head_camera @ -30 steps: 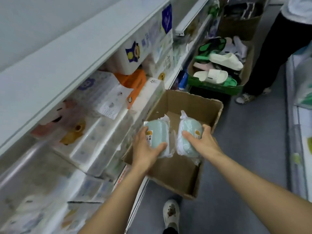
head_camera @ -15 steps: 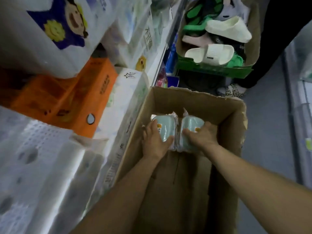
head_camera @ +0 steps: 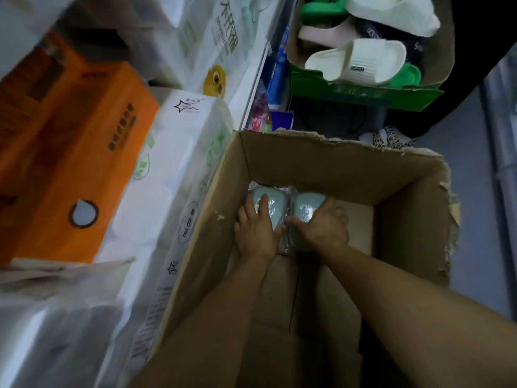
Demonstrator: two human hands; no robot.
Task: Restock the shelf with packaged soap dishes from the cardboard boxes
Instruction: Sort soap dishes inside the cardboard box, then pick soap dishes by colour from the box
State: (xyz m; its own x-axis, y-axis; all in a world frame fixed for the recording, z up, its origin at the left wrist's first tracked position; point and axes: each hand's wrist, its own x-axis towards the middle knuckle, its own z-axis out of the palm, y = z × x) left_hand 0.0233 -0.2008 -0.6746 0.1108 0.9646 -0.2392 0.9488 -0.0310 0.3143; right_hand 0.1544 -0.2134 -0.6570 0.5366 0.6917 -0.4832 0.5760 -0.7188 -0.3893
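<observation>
Deep inside the cardboard box (head_camera: 321, 169), against its far wall, two packaged soap dishes sit side by side and touching, both low near the box floor. From the head camera, the left soap dish (head_camera: 261, 203) is a pale mint-green rounded shell sealed in crinkled clear plastic, with a small yellow-orange label showing near its top. The right soap dish (head_camera: 306, 208) has the same mint colour and glossy wrap, which bunches up between the two packs. The left hand (head_camera: 256, 233) lies over the near side of the left soap dish with its fingers curled over the top and its thumb toward the middle, gripping it. The right hand (head_camera: 324, 225) clasps the right soap dish the same way, thumb pointing inward toward the other pack and fingers wrapped round the outer side. Both bare forearms reach down into the box from the near edge. The box's rim is ragged and torn along the far and right sides. Left of the box and just beside its wall stand white tissue packs (head_camera: 179, 169), with an orange tissue box (head_camera: 72, 152) further left. Beyond the box's far wall sits a green-edged carton (head_camera: 363, 93) holding a cream slipper (head_camera: 355, 63) among other sandals.
</observation>
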